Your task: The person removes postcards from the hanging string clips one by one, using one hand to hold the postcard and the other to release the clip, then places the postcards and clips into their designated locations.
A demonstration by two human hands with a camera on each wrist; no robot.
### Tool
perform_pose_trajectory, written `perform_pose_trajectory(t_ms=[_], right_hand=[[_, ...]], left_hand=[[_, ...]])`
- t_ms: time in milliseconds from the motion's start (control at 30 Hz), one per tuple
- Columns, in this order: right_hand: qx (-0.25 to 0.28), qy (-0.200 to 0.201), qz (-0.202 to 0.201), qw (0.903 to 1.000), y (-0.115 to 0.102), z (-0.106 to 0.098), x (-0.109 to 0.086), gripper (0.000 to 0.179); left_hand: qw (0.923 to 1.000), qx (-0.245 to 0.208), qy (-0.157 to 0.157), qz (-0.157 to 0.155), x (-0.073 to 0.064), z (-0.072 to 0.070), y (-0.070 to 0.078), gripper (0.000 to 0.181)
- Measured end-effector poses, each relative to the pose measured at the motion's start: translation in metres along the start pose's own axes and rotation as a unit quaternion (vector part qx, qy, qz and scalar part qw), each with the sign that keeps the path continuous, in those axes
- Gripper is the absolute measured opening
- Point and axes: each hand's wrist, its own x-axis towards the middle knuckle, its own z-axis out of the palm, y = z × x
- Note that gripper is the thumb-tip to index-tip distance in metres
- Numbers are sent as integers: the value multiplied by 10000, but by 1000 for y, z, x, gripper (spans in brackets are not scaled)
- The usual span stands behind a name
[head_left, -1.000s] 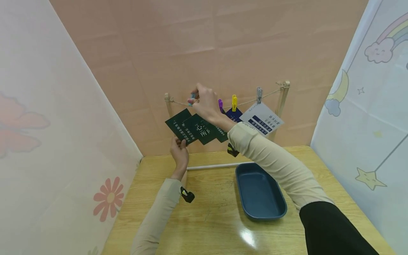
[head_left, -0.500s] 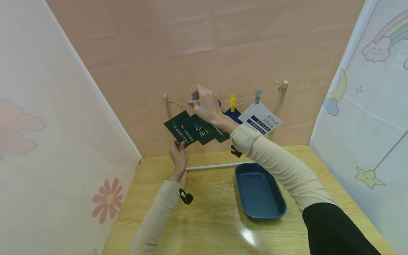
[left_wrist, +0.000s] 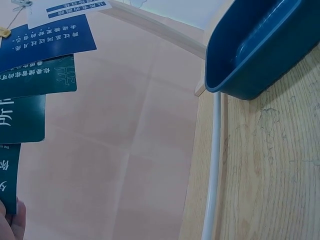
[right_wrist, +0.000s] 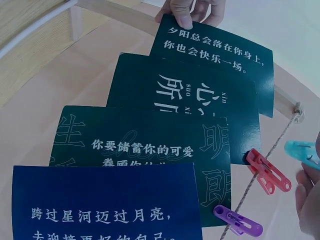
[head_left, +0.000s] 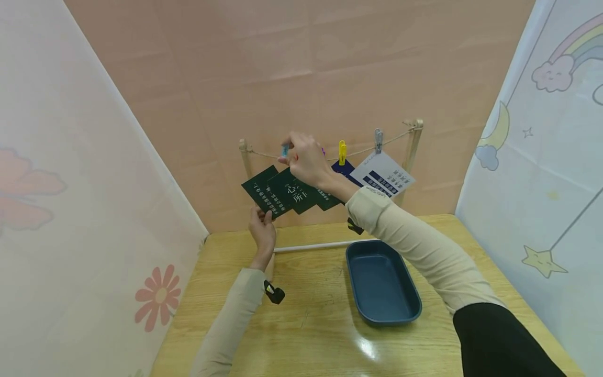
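Observation:
My left hand (head_left: 262, 230) pinches the near corner of a dark green card (head_left: 264, 189) with white writing, thumb on its face. My right hand (head_left: 308, 159) holds a light blue clothespin (right_wrist: 302, 150) beside the twine (right_wrist: 283, 134), with a gap between them in the right wrist view. Overlapping that card is a second green card (right_wrist: 187, 95), clipped by a red clothespin (right_wrist: 269, 171). A third green card (right_wrist: 140, 145) hangs at a purple clothespin (right_wrist: 238, 221). Farther right come a dark blue card (right_wrist: 107, 195) under a yellow clothespin (head_left: 342, 153) and a white card (head_left: 383, 174) under a grey clothespin (head_left: 379, 140).
The twine runs between two wooden posts, left (head_left: 245, 157) and right (head_left: 414, 144). A white rod (head_left: 315, 246) lies low between their feet. On the wooden table (head_left: 301, 314) stands a dark blue tray (head_left: 360, 293). Printed cloth walls (head_left: 188, 104) enclose the back and sides.
The pinched green card has sunk slightly. My right hand with the light blue clothespin has shifted a little right and down, and its wrist has turned slightly. The head view has drifted a little.

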Motion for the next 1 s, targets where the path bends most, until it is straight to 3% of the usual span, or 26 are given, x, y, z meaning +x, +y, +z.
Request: perform_pose_trajectory(t_ms=[200, 467, 733, 1000], right_hand=[[-28, 103, -288, 9995, 3, -3, -4, 24], [268, -98, -680, 9973, 8, -4, -12, 28], [493, -493, -693, 9952, 11, -6, -21, 28], [598, -584, -655, 9943, 17, -5, -31, 29]], left_hand=[[10000, 49, -33, -22, 0, 0, -1, 8], [9999, 117, -43, -38, -3, -2, -2, 5], [9997, 169, 77, -131, -4, -4, -5, 6], [9995, 190, 127, -209, -6, -5, -8, 6]])
